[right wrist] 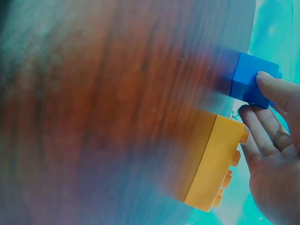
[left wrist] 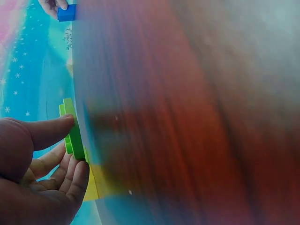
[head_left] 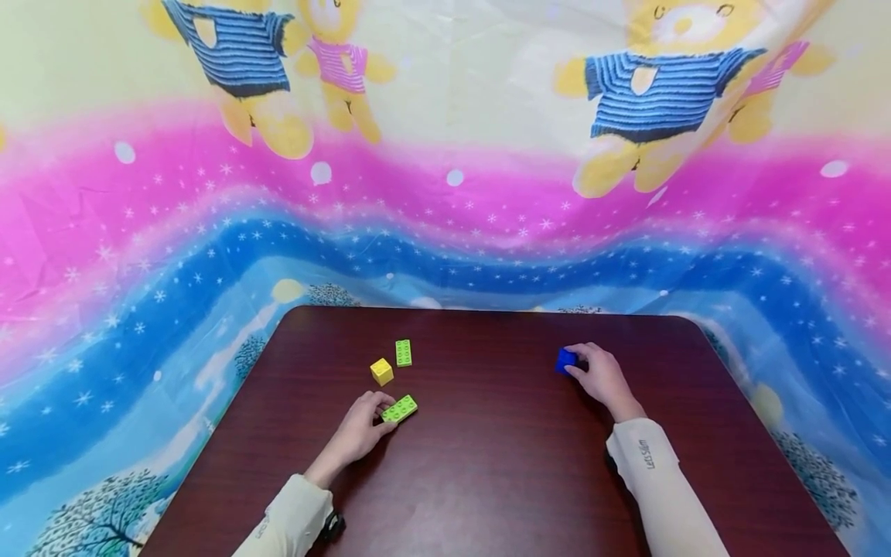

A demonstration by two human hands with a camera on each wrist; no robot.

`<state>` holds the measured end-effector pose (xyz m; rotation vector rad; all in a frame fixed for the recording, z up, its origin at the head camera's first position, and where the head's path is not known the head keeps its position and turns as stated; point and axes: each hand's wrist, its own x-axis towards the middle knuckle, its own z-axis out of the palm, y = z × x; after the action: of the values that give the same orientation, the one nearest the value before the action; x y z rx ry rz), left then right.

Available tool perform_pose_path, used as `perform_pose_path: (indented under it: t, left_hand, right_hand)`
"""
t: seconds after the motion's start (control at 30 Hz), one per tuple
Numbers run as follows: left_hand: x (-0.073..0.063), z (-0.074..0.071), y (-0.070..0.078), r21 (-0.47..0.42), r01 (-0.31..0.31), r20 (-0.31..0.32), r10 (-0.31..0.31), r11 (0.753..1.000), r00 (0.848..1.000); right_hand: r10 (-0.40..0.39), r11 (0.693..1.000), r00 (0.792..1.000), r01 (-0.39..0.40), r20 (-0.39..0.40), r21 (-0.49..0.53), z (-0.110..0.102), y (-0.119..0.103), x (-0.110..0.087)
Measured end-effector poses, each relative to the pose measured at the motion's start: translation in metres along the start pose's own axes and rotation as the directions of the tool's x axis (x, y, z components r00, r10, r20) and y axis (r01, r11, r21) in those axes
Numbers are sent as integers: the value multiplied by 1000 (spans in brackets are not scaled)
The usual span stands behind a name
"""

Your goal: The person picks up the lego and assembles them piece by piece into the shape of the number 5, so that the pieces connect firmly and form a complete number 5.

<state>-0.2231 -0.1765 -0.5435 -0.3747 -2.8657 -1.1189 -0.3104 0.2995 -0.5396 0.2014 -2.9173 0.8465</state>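
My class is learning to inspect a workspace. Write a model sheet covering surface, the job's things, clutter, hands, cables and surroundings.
Surface: dark reddish-brown table, wood-grained.
Job's things: green brick and blue brick, both held.
Clutter: loose bricks only; yellow brick and second green brick beyond the left hand, orange brick near the right hand, seen only in the right wrist view.
Hands: left hand pinches the green brick; right hand pinches the blue brick.
Cables: nothing seen.
Surroundings: bear-print cloth behind the table.
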Motion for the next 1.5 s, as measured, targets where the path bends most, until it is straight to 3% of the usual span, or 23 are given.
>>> perform_pose_path:
  t: [0.2, 0.43, 0.6, 0.87, 1.1, 1.5]
  left_hand:
    - [2, 4, 11, -17, -30, 7, 30, 999, 1000]
    - [8, 13, 27, -53, -126, 10, 127, 991, 992]
    - [15, 22, 40, -54, -166, 46, 169, 985, 985]
    - [25, 41, 65, -37, -243, 123, 245, 969, 962]
    - [25, 57, 80, -10, -334, 170, 331, 943, 928]
    - [18, 73, 93, 10, -336, 275, 320, 942, 907]
  right_hand:
    - [-4, 1000, 1000, 4, 5, 0, 0, 1, 0]
    - [-8, 1000, 1000, 8, 2, 3, 1, 2, 1]
    - [5, 1000, 1000, -5, 4, 6, 0, 1, 1]
    - [2, 1000, 1000, -2, -7, 0, -1, -2, 0]
    - [1, 1000, 1000, -1, -11, 4, -1, -2, 0]
    - [-6, 1000, 1000, 6, -23, 4, 0, -1, 0]
